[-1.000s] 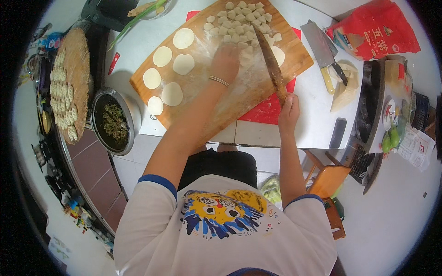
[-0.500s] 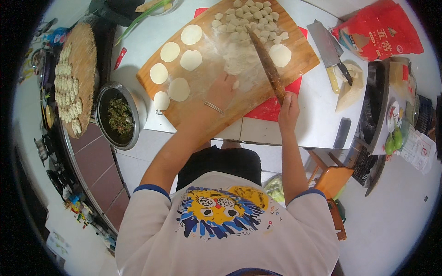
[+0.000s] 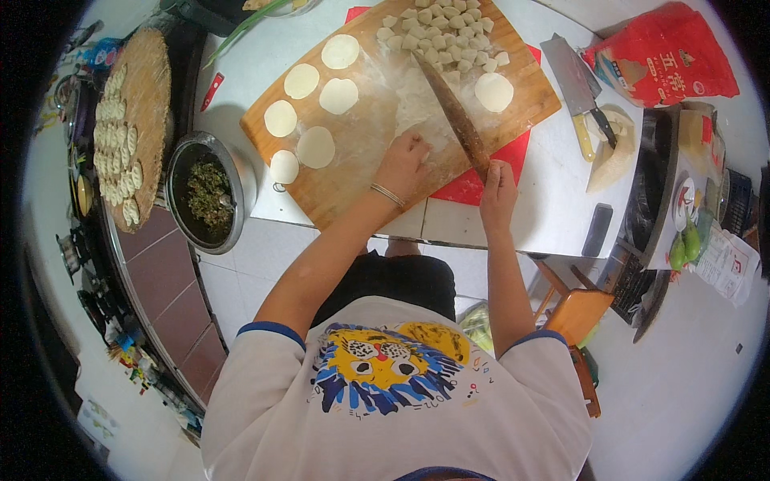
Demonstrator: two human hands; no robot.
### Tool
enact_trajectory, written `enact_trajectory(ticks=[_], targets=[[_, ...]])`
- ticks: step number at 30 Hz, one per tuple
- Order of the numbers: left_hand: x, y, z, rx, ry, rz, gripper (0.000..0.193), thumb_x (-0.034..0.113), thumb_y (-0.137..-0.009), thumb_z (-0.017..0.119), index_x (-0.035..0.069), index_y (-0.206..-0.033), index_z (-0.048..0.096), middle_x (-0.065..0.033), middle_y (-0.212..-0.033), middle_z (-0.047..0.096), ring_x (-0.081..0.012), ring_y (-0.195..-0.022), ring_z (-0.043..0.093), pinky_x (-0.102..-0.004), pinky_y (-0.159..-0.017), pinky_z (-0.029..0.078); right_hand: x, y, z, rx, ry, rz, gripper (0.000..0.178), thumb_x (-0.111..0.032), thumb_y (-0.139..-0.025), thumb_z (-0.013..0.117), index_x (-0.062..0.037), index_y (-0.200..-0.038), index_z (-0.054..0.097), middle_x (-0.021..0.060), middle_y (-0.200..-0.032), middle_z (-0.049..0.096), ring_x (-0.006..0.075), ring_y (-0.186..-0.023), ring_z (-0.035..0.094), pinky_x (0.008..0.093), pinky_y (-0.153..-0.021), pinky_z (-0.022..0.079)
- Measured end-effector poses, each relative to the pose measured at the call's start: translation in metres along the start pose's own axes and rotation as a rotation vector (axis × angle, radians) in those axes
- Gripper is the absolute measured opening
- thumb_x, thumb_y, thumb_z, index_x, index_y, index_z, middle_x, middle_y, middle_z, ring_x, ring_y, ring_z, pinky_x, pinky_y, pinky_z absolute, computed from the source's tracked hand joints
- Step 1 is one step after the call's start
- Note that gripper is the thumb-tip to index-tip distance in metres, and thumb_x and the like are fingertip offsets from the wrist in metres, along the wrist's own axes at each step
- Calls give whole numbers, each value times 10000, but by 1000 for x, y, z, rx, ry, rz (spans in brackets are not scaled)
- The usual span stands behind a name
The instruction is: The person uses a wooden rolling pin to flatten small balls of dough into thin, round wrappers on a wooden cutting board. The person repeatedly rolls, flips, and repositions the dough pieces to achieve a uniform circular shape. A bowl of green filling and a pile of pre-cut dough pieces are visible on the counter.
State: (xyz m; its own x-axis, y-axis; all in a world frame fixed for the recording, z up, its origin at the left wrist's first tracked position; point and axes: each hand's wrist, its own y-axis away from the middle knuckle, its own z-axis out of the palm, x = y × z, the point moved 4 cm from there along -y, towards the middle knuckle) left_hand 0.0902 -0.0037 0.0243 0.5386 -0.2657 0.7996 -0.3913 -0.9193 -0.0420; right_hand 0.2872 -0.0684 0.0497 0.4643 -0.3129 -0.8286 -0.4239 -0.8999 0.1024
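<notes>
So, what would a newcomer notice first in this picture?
Probably the big wooden board on the white table, dusted with flour, with round dough wrappers on its left and small dough pieces at the far end. The left hand presses on the board, and the right hand holds a rolling pin.

White table [image 3: 553, 200] carries wooden board [image 3: 345, 160] at centre, red mat [image 3: 473, 180] under board's right part. Right of board: cleaver [image 3: 571, 80], red bag [image 3: 662, 56]. Left of board: metal bowl of green filling [image 3: 204, 192] at table's edge.
</notes>
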Motion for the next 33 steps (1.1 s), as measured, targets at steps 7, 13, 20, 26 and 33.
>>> enact_trajectory(ticks=[7, 13, 20, 26, 33], targets=[[2, 5, -2, 56, -6, -119, 335, 77, -720, 730, 30, -1026, 603, -172, -1016, 560, -375, -946, 575, -424, -819, 496, 4, 1, 0, 10, -7, -8, 283, -259, -1013, 451, -15, -994, 592, 159, -819, 629, 274, -742, 609, 376, -708, 485], [-1, 5, 3, -3, -58, -65, 288, 148, -749, 734, 7, -953, 590, -180, -1005, 542, -375, -892, 580, -438, -750, 493, 4, 2, 2, -16, -11, 61, 292, -265, -1015, 449, -11, -997, 590, 160, -838, 637, 268, -756, 616, 376, -720, 488], [6, 5, 7, 14, -38, -127, 262, 122, -765, 710, 13, -971, 591, -182, -1025, 539, -370, -915, 583, -420, -788, 502, 6, 0, 1, -3, -26, 31, 290, -266, -1017, 450, -12, -1000, 588, 156, -841, 639, 265, -756, 617, 373, -721, 488], [-11, 3, 13, 91, 367, -283, 235, 9, -763, 656, 13, -987, 585, -158, -989, 553, -312, -879, 598, -376, -759, 506, 5, -2, 1, -3, -17, 26, 285, -260, -1016, 452, -11, -989, 587, 158, -836, 637, 270, -748, 617, 377, -702, 485], [-11, 0, 1, 71, 251, -166, 305, 52, -741, 697, 39, -1032, 607, -139, -970, 575, -315, -870, 600, -381, -754, 503, 9, -3, 3, -2, -19, 38, 287, -264, -1016, 451, -12, -984, 584, 158, -821, 635, 280, -728, 616, 380, -688, 485]])
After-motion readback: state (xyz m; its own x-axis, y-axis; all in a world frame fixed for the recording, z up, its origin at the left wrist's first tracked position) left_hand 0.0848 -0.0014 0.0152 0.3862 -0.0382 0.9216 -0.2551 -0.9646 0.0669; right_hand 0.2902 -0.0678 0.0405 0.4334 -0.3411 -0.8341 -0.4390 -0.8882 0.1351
